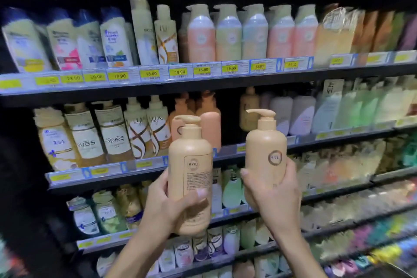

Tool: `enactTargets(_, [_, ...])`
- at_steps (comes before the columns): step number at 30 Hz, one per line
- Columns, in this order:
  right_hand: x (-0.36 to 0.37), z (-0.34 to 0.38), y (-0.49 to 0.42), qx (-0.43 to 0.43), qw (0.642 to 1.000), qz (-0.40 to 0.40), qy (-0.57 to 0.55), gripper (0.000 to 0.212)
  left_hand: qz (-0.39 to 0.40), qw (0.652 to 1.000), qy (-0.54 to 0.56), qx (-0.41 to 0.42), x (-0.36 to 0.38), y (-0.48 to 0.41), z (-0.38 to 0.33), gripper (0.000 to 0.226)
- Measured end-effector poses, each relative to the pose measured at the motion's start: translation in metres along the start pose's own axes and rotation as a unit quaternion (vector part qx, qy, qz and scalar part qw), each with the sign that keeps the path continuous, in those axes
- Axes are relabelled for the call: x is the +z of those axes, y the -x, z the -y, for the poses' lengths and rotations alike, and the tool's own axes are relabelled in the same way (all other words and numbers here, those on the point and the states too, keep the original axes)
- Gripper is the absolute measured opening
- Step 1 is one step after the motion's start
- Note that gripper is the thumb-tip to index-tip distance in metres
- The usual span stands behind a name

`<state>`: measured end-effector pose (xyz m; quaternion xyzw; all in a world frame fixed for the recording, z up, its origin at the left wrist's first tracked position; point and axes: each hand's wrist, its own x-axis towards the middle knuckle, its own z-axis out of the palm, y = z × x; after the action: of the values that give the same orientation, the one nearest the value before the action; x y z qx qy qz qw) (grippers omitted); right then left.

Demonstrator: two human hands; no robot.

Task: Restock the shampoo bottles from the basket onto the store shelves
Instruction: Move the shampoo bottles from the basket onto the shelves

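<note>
Raised left hand point(164, 207) grips one bottle point(189, 165), right hand point(273, 196) another bottle point(265, 142), both seemingly upright.

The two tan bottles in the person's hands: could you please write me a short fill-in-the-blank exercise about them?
1. The left hand and the right hand hold ____ tan bottles in front of the shelves.
2. The bottle with small print is in the left hand; the bottle with the round logo is in the ____ hand.
3. The spout on the bottle with the round logo points to the person's ____.
Missing words: two; right; left.
</note>
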<state>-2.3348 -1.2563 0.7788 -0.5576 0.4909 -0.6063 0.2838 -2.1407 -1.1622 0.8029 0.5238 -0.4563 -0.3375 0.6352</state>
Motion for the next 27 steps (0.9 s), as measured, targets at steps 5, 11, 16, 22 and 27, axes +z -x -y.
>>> enactTargets(5, [0.006, -0.019, -0.035, 0.003, 1.0, 0.001, -0.001, 0.072, 0.032, 0.999, -0.013, -0.009, 0.024, -0.03, 0.005, 0.073])
enactTargets(11, [0.007, -0.028, -0.072, -0.015, 1.0, -0.013, 0.014, 0.071, 0.039, 0.999, 0.012, -0.007, 0.05, -0.076, 0.017, 0.066])
enactTargets(16, [0.003, -0.032, -0.108, -0.036, 0.998, -0.034, 0.033, 0.072, 0.046, 0.998, 0.037, -0.023, 0.077, -0.112, 0.022, 0.073])
enactTargets(22, [0.013, -0.044, -0.147, -0.04, 0.998, -0.029, 0.024, 0.077, 0.03, 0.997, 0.045, -0.059, 0.111, -0.15, 0.029, 0.072])
enactTargets(27, [0.016, -0.058, -0.18, -0.044, 0.999, 0.006, 0.022, 0.081, -0.037, 0.997, 0.031, -0.065, 0.143, -0.178, 0.024, 0.057])
